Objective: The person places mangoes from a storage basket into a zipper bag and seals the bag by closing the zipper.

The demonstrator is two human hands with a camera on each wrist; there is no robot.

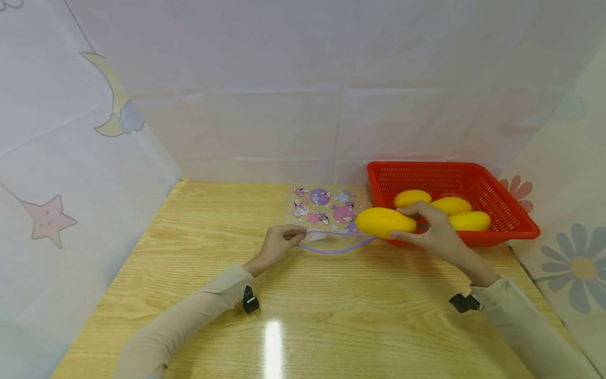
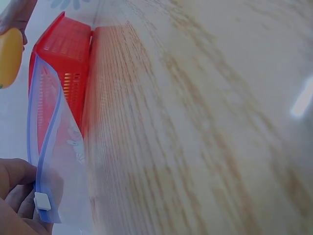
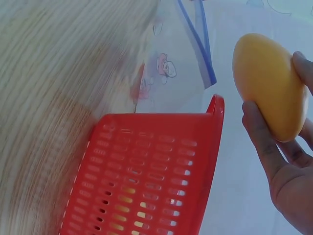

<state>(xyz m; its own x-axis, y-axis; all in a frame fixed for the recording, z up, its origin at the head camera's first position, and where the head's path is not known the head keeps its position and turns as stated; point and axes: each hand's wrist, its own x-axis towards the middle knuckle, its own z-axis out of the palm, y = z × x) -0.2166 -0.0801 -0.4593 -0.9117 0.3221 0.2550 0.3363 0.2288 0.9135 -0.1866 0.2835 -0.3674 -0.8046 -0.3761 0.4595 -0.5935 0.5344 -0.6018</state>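
Observation:
A clear zip bag (image 1: 326,210) with pink and purple cartoon prints lies on the table, its purple-edged mouth parted. My left hand (image 1: 283,241) pinches the left end of that mouth, close to the white slider (image 2: 42,201) seen in the left wrist view. A yellow mango (image 1: 385,223) is held by my right hand (image 1: 437,231), thumb on one side and fingers on the other. It hangs in the air by the bag's right end, at the left front of the red basket (image 1: 513,231). Several more yellow mangoes (image 1: 470,221) lie inside the basket.
The wooden table (image 1: 331,305) carries the bag and the basket, the basket at its back right. A pale cloth wall (image 1: 265,126) rises behind, with printed cloth at both sides. Black wrist cameras (image 1: 250,300) sit at both cuffs.

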